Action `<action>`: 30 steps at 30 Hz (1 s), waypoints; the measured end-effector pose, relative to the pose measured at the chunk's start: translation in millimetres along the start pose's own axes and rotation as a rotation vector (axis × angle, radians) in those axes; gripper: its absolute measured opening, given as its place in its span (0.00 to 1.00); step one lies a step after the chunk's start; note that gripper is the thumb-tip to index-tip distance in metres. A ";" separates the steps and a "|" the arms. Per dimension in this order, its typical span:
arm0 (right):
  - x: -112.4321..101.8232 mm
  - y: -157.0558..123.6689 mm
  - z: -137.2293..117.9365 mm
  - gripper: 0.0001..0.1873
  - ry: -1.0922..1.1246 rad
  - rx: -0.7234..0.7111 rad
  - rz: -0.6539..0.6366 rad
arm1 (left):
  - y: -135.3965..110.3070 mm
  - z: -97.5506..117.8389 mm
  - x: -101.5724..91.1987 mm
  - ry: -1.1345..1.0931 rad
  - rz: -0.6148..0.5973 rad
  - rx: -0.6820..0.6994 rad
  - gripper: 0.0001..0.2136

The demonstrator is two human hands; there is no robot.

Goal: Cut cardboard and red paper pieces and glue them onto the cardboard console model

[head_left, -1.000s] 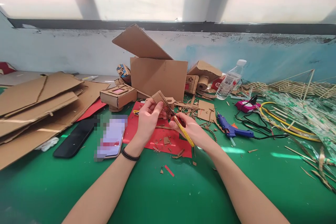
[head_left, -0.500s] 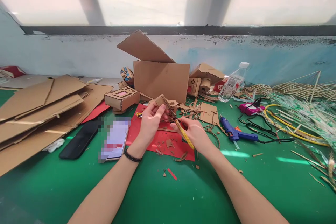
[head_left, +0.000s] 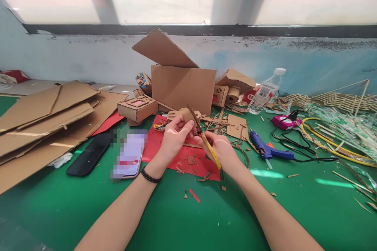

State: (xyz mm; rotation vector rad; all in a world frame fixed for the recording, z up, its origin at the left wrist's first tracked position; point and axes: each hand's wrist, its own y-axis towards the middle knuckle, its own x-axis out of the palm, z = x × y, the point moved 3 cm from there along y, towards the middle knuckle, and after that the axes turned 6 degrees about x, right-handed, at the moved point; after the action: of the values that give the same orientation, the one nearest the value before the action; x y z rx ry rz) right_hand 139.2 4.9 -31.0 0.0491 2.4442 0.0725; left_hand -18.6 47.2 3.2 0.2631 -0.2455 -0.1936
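Observation:
My left hand (head_left: pixel 176 135) pinches a small piece of cardboard (head_left: pixel 187 115) between thumb and fingers. Scissors (head_left: pixel 210 150) with a yellow handle are gripped in my right hand (head_left: pixel 222 149), their dark blades pointing up and away at the cardboard's right edge. The fingertips of both hands nearly meet, and the exact cutting spot is partly hidden. Beneath my hands lies a red sheet (head_left: pixel 173 160) strewn with cardboard scraps (head_left: pixel 191 160). Just behind my left hand is a cardboard part with cut-outs (head_left: pixel 196 114), partly covered.
Cardboard sheets (head_left: pixel 38 113) pile up at left, near two phones (head_left: pixel 91 155). A cardboard box (head_left: pixel 182 86) stands at the back, with a small cardboard box (head_left: pixel 138 109) beside it. At right are a blue glue gun (head_left: pixel 266 149), its cable, and a tilted water bottle (head_left: pixel 265 92).
The scissor blades have spread apart around the cardboard's edge, and the cardboard piece has turned slightly in my left hand. My view has shifted a little.

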 end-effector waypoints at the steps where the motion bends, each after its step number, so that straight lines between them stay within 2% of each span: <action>1: -0.2 -1.0 -1.5 0.25 0.019 -0.006 -0.007 | -0.3 0.8 -0.2 0.008 -0.003 0.001 0.13; 5: -2.1 -5.3 -8.9 0.24 0.119 -0.038 -0.026 | -3.0 -1.6 1.6 0.044 -0.094 0.008 0.13; 10: -8.4 -5.8 -11.5 0.30 0.297 0.043 0.067 | -9.1 -8.6 6.0 0.053 -0.201 -0.005 0.14; 15: -16.3 -0.4 -4.7 0.31 0.603 0.114 0.132 | -10.3 -8.5 7.9 0.086 -0.196 -0.046 0.16; 18: -17.5 3.1 -2.8 0.29 0.704 0.115 0.105 | -8.4 -6.9 7.1 0.053 -0.137 -0.050 0.19; 22: -15.7 1.6 -10.8 0.26 0.664 0.094 0.064 | -7.3 -5.5 5.0 0.025 -0.058 -0.019 0.19; 28: -14.9 -4.4 -24.1 0.28 0.598 0.069 0.067 | -8.6 -4.3 7.1 0.045 -0.061 0.010 0.16; 30: -15.4 -4.9 -23.8 0.26 0.620 0.071 0.061 | -9.2 -3.9 9.2 0.013 -0.073 0.023 0.18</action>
State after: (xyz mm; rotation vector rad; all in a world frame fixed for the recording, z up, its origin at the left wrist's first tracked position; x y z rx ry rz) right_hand 135.7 -1.8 -3.2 0.1523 3.0645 0.0292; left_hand -10.3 37.5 -1.1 0.2958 -0.2258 -0.2613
